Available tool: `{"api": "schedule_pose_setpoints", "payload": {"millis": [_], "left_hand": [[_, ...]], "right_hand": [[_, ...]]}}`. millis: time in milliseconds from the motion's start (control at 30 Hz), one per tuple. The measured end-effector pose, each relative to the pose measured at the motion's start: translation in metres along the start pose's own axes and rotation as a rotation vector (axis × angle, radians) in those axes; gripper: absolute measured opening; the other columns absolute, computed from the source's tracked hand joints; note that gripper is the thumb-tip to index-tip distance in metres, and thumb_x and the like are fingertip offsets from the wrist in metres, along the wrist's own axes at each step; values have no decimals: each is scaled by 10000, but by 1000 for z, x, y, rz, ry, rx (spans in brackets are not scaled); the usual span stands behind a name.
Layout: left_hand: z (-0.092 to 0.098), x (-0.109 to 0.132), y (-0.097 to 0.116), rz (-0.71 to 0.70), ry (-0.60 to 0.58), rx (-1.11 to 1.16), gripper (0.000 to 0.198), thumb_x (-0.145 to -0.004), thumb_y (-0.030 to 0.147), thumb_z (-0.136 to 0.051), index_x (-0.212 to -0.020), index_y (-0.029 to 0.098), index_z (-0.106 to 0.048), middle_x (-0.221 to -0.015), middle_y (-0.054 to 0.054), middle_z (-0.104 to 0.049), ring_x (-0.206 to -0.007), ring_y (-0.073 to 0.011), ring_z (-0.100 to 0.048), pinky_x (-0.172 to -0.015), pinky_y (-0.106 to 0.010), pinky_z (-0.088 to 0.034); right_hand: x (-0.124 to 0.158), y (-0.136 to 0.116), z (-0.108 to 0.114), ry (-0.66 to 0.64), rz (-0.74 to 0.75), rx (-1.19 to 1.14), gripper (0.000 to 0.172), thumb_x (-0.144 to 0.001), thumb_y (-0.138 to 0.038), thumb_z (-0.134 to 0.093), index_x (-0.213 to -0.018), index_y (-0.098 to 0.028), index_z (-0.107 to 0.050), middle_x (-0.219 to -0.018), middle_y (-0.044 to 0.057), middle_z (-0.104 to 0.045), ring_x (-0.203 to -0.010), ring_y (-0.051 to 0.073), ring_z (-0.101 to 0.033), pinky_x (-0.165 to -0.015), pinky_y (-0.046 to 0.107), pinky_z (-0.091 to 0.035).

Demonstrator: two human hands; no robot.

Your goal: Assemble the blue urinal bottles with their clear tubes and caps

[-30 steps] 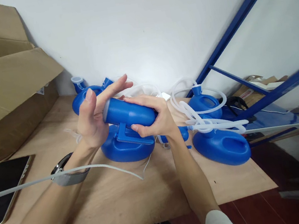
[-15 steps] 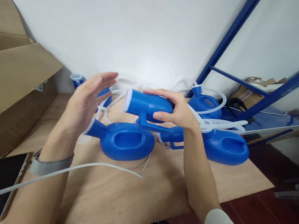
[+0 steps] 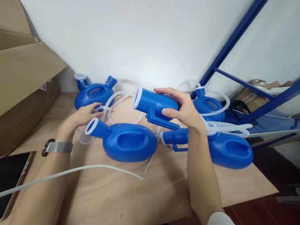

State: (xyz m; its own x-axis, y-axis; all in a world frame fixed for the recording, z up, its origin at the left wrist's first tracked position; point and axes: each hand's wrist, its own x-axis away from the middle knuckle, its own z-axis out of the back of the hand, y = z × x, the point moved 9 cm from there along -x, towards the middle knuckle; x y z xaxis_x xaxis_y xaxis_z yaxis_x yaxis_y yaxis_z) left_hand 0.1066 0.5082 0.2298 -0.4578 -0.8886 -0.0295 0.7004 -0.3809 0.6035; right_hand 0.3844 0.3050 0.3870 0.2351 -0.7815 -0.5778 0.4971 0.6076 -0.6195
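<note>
My right hand [image 3: 181, 106] is wrapped round the body of a blue plastic urinal bottle [image 3: 155, 102], held tilted above the table with its white-rimmed mouth to the left and its handle below. My left hand [image 3: 86, 114] is low over the table, palm down with fingers loosely stretched, close to a white hose [image 3: 113, 101] and a clear plastic cup [image 3: 84, 136]. Its fingertips are partly hidden. In front of it lies another blue urinal bottle [image 3: 129, 142], its open neck pointing up left. A similar bottle [image 3: 93, 94] stands just behind the left hand.
More blue bottles with coiled white hoses lie at right [image 3: 230, 149] and back right [image 3: 208, 107]. At left are an open cardboard box [image 3: 9, 77] and a phone [image 3: 5, 183]. A pale cable [image 3: 76, 169] crosses the table [image 3: 118, 203]. A blue metal frame [image 3: 240, 35] stands right.
My left hand has dropped from beside the held bottle's mouth to near the clear cup and hose. The right hand still grips the bottle, whose handle has turned closer to its body.
</note>
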Motion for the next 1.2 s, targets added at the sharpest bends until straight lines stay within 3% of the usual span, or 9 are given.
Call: {"api": "schedule_pose_setpoints", "payload": {"millis": [100, 367, 533, 667, 800, 900, 1067, 1200], "left_hand": [[-5, -2, 5, -11, 29, 3, 874, -838, 675, -561, -1564, 189, -538, -1423, -125, -689, -1261, -323, -681, -1059, -381, -522], [-17, -4, -5, 15, 116, 39, 461, -826, 417, -681, -1193, 202, -504, -1107, -67, -747, -1067, -223, -689, -916, -276, -501], [-2, -1, 1, 68, 198, -25, 278, -851, 362, -659, -1025, 208, -508, -1020, -55, -710, -939, -219, -632, -813, -295, -441], [22, 11, 14, 121, 256, -75, 312, -868, 443, -666, -1024, 201, -546, -1025, -83, -691, -943, -249, -605, -786, -322, -407], [39, 24, 17, 147, 314, -9, 349, -894, 467, -653, -1094, 195, -568, -1147, -77, -707, -1032, -227, -628, -857, -310, -443], [38, 25, 4, 163, 302, 116, 371, -836, 413, -705, -1108, 175, -622, -1246, -96, -705, -1076, -233, -629, -941, -343, -472], [20, 21, -4, 169, 116, 349, 495, -811, 431, -703, -1223, 157, -715, -1086, -69, -757, -926, -216, -675, -815, -334, -571], [43, 35, 8, 219, 257, 606, 440, -713, 339, -821, -1087, 120, -752, -1023, -58, -766, -916, -175, -660, -926, -324, -581]], "right_hand": [[-1, 1, -3, -21, -1, 30, 607, -828, -589, -872, -1322, -252, -768, -1349, 75, -736, -1260, 304, -695, -1085, 453, -578], [0, 18, -10, -41, -114, -6, 609, -806, -540, -897, -1333, -261, -775, -1341, 74, -745, -1249, 298, -704, -1033, 432, -610], [-1, 22, -17, -72, -130, -25, 593, -841, -557, -863, -1341, -249, -780, -1316, 78, -755, -1179, 286, -727, -947, 404, -643], [-4, 25, -23, -103, -130, -51, 595, -861, -555, -846, -1353, -229, -774, -1361, 86, -738, -1217, 293, -714, -1003, 421, -632], [-5, 30, -25, -105, -120, -62, 550, -874, -524, -847, -1345, -249, -776, -1375, 76, -734, -1256, 288, -700, -1056, 436, -612], [-4, 33, -29, -135, -139, -58, 557, -864, -519, -862, -1351, -264, -772, -1403, 83, -720, -1297, 289, -681, -1127, 462, -573], [-5, 34, -44, -196, -192, -35, 617, -845, -553, -867, -1372, -253, -753, -1472, 85, -678, -1409, 322, -613, -1203, 528, -509], [-10, 35, -69, -159, -247, -211, 721, -873, -558, -841, -1489, -240, -645, -1503, 80, -654, -1403, 298, -618, -1184, 474, -538]]}}
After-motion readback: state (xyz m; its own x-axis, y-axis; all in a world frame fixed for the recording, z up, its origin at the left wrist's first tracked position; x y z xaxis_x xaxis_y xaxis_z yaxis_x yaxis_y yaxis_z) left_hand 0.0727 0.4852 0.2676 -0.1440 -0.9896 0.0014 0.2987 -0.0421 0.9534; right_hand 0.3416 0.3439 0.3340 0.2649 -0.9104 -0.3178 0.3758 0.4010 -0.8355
